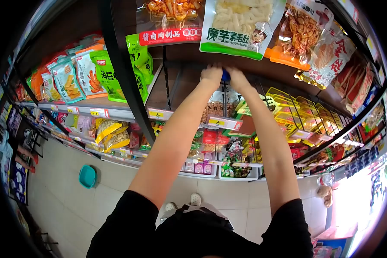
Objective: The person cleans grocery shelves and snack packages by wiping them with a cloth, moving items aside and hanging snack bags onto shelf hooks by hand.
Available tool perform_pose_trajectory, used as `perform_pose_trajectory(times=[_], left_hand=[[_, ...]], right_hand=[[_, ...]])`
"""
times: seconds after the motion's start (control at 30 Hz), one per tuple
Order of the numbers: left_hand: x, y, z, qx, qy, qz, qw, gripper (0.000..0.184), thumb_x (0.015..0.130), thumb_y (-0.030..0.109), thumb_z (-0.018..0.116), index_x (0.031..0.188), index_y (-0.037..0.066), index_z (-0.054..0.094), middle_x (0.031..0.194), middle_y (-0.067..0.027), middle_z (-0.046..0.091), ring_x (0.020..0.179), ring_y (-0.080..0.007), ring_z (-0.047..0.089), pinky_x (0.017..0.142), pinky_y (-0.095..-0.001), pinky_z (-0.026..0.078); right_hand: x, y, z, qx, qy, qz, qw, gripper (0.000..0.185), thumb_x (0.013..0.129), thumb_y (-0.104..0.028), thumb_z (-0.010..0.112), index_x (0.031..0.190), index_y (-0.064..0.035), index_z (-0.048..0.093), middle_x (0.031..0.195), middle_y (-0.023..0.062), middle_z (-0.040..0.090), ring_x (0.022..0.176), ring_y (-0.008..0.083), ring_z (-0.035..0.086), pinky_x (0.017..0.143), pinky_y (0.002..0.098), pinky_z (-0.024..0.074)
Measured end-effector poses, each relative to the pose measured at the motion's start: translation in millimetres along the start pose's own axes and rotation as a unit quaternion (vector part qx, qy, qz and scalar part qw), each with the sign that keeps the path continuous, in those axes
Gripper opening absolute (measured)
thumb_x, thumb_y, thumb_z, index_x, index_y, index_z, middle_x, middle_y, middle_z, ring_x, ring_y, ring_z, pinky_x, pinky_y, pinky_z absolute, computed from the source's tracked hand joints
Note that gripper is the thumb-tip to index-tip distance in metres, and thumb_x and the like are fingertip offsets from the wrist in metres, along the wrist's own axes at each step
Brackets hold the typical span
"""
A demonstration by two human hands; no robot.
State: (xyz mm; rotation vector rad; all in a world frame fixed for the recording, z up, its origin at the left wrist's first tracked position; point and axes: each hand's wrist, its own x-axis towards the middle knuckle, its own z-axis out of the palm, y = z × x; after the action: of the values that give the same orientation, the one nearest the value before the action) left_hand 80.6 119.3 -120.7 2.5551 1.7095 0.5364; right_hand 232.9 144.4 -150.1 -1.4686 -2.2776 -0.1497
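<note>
Black sleeves (129, 215) sit closest, with bare arms stretching up to a shelf. Left hand (211, 76) and right hand (238, 81) are side by side at the back, with a small blue thing (225, 75) showing between them. Fingers look bent on both, but can't tell if either one's actually gripping it.

Overhead there's a green-and-white pouch (241, 30) with pale food pieces in its window, plus a red-labelled pouch (170, 26) of reddish food left of it. Off to the left, green bags (107, 75) stand on the shelf, and yellow bags (112, 134) of pale snacks sit one level down. Way down low, a white tray (239, 176) holds little green packets (235, 171). Teal basin (87, 176) is on the tiled floor, well apart from the shelves.
</note>
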Motion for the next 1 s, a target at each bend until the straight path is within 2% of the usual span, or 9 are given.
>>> perform_pose_trajectory(times=[0.03,0.07,0.17,0.33,0.4,0.6,0.7,0.83,1.0], left_hand=[[3.3,-8.5,16.9,-0.009,-0.036,-0.003,0.999,0.057,0.082,0.001,0.056,0.137,0.000,0.040,0.133,-0.0186,0.053,0.123,-0.0331,0.052,0.096,-0.0435,0.049],[1.4,-17.5,41.9,-0.002,-0.001,0.013,1.000,0.064,0.083,0.001,0.054,0.143,-0.001,0.032,0.141,-0.0195,0.045,0.129,-0.0327,0.047,0.103,-0.0410,0.044],[-11.1,-22.4,54.8,-0.002,0.045,0.045,0.998,0.067,0.084,0.000,0.053,0.145,-0.003,0.026,0.146,-0.0201,0.040,0.132,-0.0327,0.043,0.107,-0.0391,0.040],[-22.4,-20.4,49.0,0.022,0.034,0.053,0.998,0.063,0.084,-0.001,0.051,0.144,-0.003,0.031,0.143,-0.0186,0.044,0.131,-0.0304,0.044,0.108,-0.0377,0.040],[-27.7,-18.1,46.9,0.061,0.050,0.056,0.995,0.052,0.093,0.011,0.045,0.143,0.000,0.034,0.141,-0.0138,0.047,0.130,-0.0255,0.047,0.103,-0.0371,0.044],[-50.9,-9.4,29.8,0.117,0.124,0.090,0.981,0.050,0.088,0.006,0.050,0.137,-0.002,0.043,0.138,-0.0161,0.051,0.128,-0.0260,0.049,0.105,-0.0356,0.042],[-60.5,-7.5,23.8,0.079,0.122,0.114,0.983,0.046,0.088,0.007,0.050,0.133,-0.002,0.047,0.135,-0.0159,0.054,0.127,-0.0258,0.050,0.104,-0.0360,0.043],[-71.9,-15.1,24.8,0.052,0.131,0.160,0.977,0.046,0.088,0.006,0.049,0.133,-0.003,0.047,0.131,-0.0174,0.056,0.123,-0.0274,0.054,0.102,-0.0369,0.045],[-93.8,-19.9,4.3,-0.012,0.035,0.164,0.986,0.041,0.091,0.005,0.044,0.131,0.000,0.049,0.127,-0.0189,0.058,0.117,-0.0317,0.057,0.095,-0.0392,0.049]], right_hand=[[-4.1,1.6,11.3,-0.023,-0.038,-0.004,0.999,0.073,0.074,0.009,0.054,0.140,-0.0194,0.044,0.143,0.0234,0.041,0.122,0.0446,0.049,0.103,0.0439,0.0431],[-7.5,-1.8,15.8,0.014,-0.047,0.028,0.998,0.076,0.076,0.009,0.054,0.143,-0.0251,0.041,0.150,0.0227,0.032,0.126,0.0475,0.045,0.107,0.0443,0.0401],[-27.1,-27.2,0.5,-0.008,-0.009,0.036,0.999,0.076,0.074,0.014,0.051,0.142,-0.0177,0.042,0.144,0.0281,0.038,0.126,0.0434,0.045,0.106,0.0445,0.0401],[-40.1,-33.4,-4.0,-0.024,-0.004,0.021,0.999,0.076,0.074,0.013,0.054,0.142,-0.0188,0.041,0.146,0.0250,0.036,0.128,0.0422,0.044,0.106,0.0441,0.0404],[-46.7,-36.9,-10.9,-0.035,-0.033,0.015,0.999,0.066,0.082,0.004,0.052,0.142,-0.0214,0.042,0.148,0.0207,0.036,0.132,0.0409,0.040,0.107,0.0447,0.0389],[-60.8,-47.4,-20.1,-0.188,0.039,-0.051,0.980,0.056,0.086,-0.005,0.052,0.140,-0.0187,0.045,0.147,0.0116,0.041,0.134,0.0313,0.041,0.104,0.0438,0.0421],[-71.4,-51.4,-29.4,-0.178,0.033,-0.042,0.983,0.052,0.087,-0.007,0.050,0.138,-0.0177,0.047,0.146,0.0094,0.043,0.134,0.0280,0.041,0.104,0.0430,0.0424],[-87.5,-66.0,-42.3,-0.107,-0.002,-0.015,0.994,0.050,0.087,-0.005,0.050,0.137,-0.0158,0.049,0.143,0.0136,0.046,0.132,0.0306,0.043,0.105,0.0418,0.0417],[-95.5,-83.4,-55.2,-0.110,-0.030,-0.026,0.993,0.050,0.087,-0.004,0.050,0.136,-0.0152,0.051,0.141,0.0163,0.047,0.130,0.0322,0.046,0.105,0.0407,0.0417]])
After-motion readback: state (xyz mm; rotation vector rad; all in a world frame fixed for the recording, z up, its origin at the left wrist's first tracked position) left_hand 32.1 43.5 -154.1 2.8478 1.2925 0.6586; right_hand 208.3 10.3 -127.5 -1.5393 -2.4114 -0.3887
